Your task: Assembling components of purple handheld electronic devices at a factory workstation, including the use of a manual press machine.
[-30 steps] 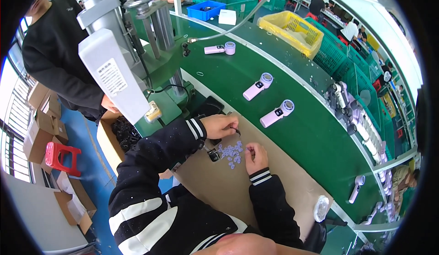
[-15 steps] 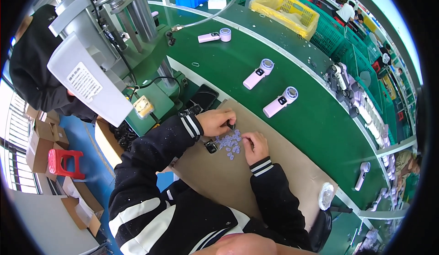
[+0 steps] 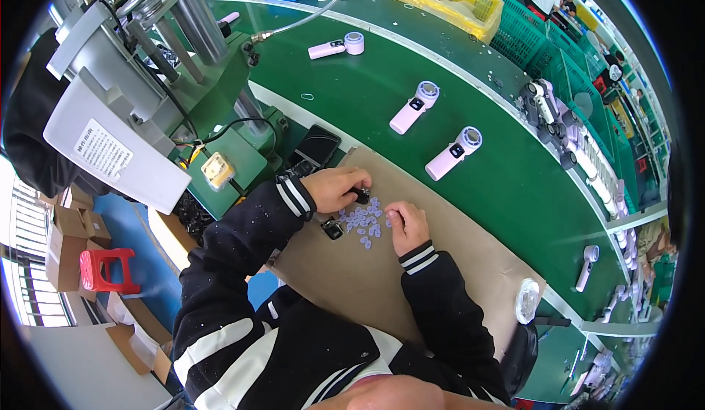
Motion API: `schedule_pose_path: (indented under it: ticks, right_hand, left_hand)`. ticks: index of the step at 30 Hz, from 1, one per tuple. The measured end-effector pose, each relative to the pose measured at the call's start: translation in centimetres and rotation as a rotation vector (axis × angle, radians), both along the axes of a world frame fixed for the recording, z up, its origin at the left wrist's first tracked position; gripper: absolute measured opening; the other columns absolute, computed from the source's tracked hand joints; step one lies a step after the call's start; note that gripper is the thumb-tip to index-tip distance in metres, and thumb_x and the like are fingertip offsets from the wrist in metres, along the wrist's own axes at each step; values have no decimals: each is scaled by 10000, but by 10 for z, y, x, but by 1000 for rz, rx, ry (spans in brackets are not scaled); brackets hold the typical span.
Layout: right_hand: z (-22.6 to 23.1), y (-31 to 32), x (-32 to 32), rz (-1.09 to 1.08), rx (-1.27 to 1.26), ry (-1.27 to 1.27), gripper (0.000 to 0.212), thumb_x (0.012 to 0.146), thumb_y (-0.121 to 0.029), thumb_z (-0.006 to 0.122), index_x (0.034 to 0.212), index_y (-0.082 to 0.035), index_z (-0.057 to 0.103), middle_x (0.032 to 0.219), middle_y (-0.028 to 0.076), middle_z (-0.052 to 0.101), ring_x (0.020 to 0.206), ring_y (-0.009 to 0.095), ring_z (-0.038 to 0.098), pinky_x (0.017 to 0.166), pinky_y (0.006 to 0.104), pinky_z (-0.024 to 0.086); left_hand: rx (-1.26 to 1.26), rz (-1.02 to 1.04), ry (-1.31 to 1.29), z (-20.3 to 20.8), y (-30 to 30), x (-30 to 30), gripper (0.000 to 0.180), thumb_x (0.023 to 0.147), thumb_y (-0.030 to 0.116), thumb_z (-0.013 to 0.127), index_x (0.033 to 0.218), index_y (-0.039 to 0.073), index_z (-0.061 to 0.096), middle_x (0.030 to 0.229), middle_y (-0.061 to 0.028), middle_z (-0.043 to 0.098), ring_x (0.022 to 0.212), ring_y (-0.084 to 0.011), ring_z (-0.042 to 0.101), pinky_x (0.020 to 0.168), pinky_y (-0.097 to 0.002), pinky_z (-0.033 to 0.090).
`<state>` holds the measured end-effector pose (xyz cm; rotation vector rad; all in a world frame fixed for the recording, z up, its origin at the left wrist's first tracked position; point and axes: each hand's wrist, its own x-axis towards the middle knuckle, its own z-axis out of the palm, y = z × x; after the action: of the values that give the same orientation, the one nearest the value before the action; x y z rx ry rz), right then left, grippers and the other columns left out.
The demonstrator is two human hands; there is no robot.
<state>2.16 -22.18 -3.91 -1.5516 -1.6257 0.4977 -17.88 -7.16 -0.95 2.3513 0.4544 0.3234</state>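
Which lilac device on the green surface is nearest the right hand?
The lilac device ahead and slightly right of the right hand, just past the brown sheet; the others lie farther off.

Left hand (image 3: 334, 189) holds a black part (image 3: 362, 196) near the far corner of the sheet (image 3: 345, 285); right hand (image 3: 410, 229) beside lilac pieces (image 3: 360, 220).

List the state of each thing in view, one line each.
Left grip: closed on a small black part
Right grip: thumb and fingers drawn together; contents unclear
Purple pieces: loose, scattered on the brown mat
Second black part: lying on the mat, unheld
Four lilac devices: lying apart on the green surface
Yellow crate: open-topped
Red stool: upright on the blue floor
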Motion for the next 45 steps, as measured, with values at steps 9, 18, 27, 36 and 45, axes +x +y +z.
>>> schedule_pose_path:
  ticks: [9, 18, 27, 36, 45]
  right_hand:
    - [-1, 1, -2, -28, 9, 70, 98, 896, -105, 553, 956, -109, 630, 846, 11, 636, 759, 232, 556, 755, 332, 369]
    - [-2, 2, 2, 17, 104, -51, 123, 836, -27, 595, 916, -83, 669, 772, 35, 640, 638, 230, 532, 655, 324, 405]
    - [-9, 5, 1, -68, 150, -49, 62, 823, -80, 627, 880, -103, 629, 755, 10, 648, 676, 236, 581, 692, 340, 428]
    - [-9, -3, 5, -56, 109, -4, 80, 870, -89, 584, 938, -131, 584, 827, -7, 640, 761, 209, 569, 815, 327, 375]
    - [-8, -2, 2, -53, 98, -19, 88, 866, -88, 593, 939, -135, 583, 824, -8, 634, 760, 211, 564, 807, 326, 380]
  left_hand:
    - [46, 0, 80, 2, 0, -2, 189, 860, 61, 590, 1049, 67, 584, 1053, -91, 612, 922, -297, 600, 828, -375, 488]
    - [31, -5, 43, 3, -1, -3, 191, 862, 66, 594, 1053, 66, 594, 1048, -99, 606, 911, -300, 597, 813, -372, 485]
    - [-14, 15, 85, 12, -3, -1, 198, 854, 49, 571, 1047, 68, 610, 985, -96, 615, 824, -281, 583, 738, -340, 470]
    - [18, -4, 28, 18, -9, 9, 221, 833, -28, 550, 1033, 46, 604, 964, -96, 613, 810, -277, 576, 729, -327, 465]
    - [-23, 61, 74, 34, -15, 8, 224, 806, -52, 577, 1006, 47, 607, 912, -82, 614, 758, -258, 569, 694, -322, 462]
